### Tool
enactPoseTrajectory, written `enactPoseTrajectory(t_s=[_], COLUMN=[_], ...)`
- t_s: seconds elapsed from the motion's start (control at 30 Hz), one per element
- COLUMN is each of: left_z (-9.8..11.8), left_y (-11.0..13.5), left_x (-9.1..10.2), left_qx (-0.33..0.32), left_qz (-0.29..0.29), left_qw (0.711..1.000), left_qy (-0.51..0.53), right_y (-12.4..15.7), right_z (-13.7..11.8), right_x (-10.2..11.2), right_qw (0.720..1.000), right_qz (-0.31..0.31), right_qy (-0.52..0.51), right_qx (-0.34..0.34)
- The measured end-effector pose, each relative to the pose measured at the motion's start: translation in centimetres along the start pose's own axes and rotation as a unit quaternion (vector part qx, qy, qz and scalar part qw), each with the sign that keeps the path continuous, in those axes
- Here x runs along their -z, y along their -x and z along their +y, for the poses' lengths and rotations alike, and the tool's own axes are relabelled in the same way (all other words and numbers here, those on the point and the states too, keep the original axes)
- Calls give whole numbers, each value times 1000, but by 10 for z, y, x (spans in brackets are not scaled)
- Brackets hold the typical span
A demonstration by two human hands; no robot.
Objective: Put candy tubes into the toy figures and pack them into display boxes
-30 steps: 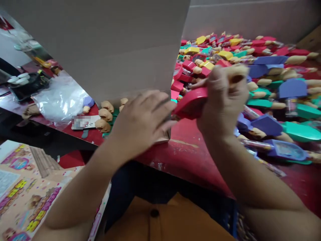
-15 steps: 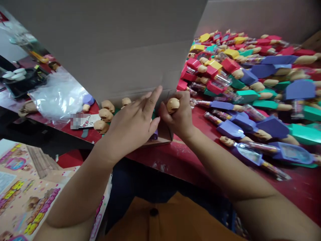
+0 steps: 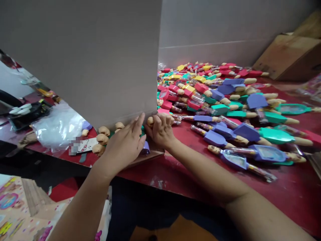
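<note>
**Head view, both hands down at the cardboard edge**

Left hand (image 3: 122, 144) pressed against the lower edge of an upright cardboard sheet (image 3: 75, 60), fingers (image 3: 139, 122) spread wide, nothing gripped by the look of it. Right hand (image 3: 160, 130) just beside it, fingers curled in narrow around a tan knob (image 3: 150, 121) at the end of a toy, most of that toy hidden by the hand. Purple plastic piece (image 3: 145, 148) poking out between the two hands, low against the cardboard. Past the sheet, toward the back of the red counter (image 3: 283, 190), a big heap of candy-tube toys (image 3: 213, 100) in red, yellow, green and purple. Left of the sheet, loose tan knobs (image 3: 102, 139), a clear plastic bag (image 3: 59, 129), a small card with blurred print (image 3: 84, 145) and a black tray (image 3: 27, 112). Printed cardboard (image 3: 12, 204) below the counter's front edge, lower left.
</note>
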State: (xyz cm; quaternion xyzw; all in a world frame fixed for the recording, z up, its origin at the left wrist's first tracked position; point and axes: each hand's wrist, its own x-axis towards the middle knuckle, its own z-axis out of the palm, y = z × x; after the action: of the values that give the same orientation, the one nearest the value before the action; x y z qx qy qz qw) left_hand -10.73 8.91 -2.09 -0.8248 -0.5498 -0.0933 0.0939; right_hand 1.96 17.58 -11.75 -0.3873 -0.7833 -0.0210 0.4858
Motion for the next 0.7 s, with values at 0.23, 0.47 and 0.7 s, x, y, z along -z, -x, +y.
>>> enactPoseTrajectory(t_s=[0.23,0.47,0.7], left_z=[-5,-9,56], left_y=[-6,-5,26], left_x=[0,-1,-52], left_qx=[48,15,2], left_qz=[-17,71,270], left_qw=[999,997,927], left_qy=[-19,-37,262], right_y=[-33,-48,5], right_z=[11,104,83], right_x=[2,16,59], right_qw=[989,946,928], right_qz=[-134,-245,-251], right_qy=[8,5,-116], right_qx=[-68,-211,-250])
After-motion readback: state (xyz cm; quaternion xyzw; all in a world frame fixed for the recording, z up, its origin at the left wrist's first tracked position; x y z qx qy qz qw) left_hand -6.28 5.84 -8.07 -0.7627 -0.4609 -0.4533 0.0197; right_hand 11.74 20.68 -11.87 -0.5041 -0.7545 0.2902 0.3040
